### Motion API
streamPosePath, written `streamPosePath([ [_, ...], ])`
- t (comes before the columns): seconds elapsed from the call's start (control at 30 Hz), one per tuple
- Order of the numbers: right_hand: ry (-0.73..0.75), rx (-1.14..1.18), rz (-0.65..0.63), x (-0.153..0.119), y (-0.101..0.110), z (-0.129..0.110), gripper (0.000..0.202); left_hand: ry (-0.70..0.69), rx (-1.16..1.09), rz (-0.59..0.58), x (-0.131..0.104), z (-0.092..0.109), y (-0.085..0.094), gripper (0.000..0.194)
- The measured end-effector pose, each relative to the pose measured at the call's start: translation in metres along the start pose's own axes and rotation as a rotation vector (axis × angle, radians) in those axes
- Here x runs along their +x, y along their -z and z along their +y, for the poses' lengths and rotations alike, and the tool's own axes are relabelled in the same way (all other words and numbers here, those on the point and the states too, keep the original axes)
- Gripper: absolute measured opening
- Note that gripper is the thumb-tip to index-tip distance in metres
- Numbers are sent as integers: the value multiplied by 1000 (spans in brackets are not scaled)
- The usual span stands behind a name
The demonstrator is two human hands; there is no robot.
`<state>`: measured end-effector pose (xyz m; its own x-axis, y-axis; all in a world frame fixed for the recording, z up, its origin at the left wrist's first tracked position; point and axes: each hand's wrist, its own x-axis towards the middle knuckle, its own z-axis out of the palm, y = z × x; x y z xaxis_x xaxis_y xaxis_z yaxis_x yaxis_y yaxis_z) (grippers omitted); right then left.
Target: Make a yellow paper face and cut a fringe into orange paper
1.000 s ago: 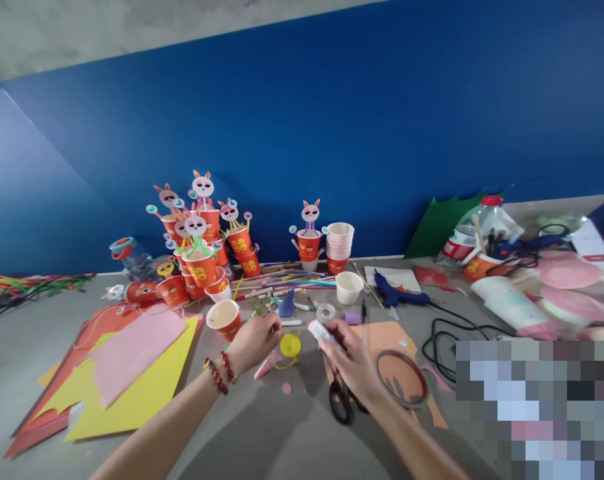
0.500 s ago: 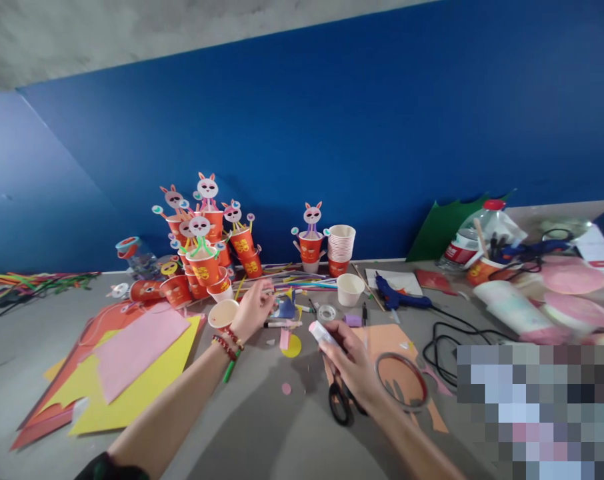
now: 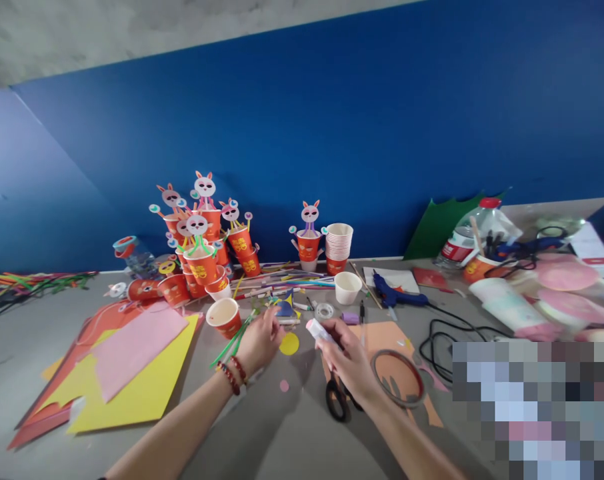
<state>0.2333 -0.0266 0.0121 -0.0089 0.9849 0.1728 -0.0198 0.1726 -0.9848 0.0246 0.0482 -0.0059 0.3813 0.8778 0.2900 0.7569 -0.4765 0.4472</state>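
1. Your right hand had its grip closed around a white, cylindrical tube with a pink end, which was tilted up towards the left, over the middle of the bench.
2. Your left hand was half curled with the back of it upward; you could not tell from this view whether its grip had hold of anything. Two dark red bead bracelets circled that wrist.
3. Just beyond your left fingers lay a flat yellow paper disc, with a smaller pink paper disc nearer to you.
4. Slim green fuzzy stems lay beside your left hand, near an upright orange paper cup with a white inside.
5. Under and beside your right hand were black-handled scissors, a peach paper sheet and a wide roll of tape lying partly on that sheet.
6. Farther back stood an upright white paper cup, with a blue glue gun lying to its right.
7. At the back left, orange paper cups with white rabbit heads were clustered before the blue wall.
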Motion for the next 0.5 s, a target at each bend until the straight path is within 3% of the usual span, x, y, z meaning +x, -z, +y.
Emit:
streamPosePath([
  [0.13,5,-15,-2,0,0,2,14,13,25,17,14,-16,25,39],
  [0.23,-27,42,-44,0,-2,3,20,2,88,50,18,-18,34,44],
  [0.37,-100,117,-104,-1,-6,0,28,-69,160,76,6,-3,28,38],
  [0.5,-20,-17,-149,-2,-8,2,24,-180,195,-35,-12,10,19,36],
])
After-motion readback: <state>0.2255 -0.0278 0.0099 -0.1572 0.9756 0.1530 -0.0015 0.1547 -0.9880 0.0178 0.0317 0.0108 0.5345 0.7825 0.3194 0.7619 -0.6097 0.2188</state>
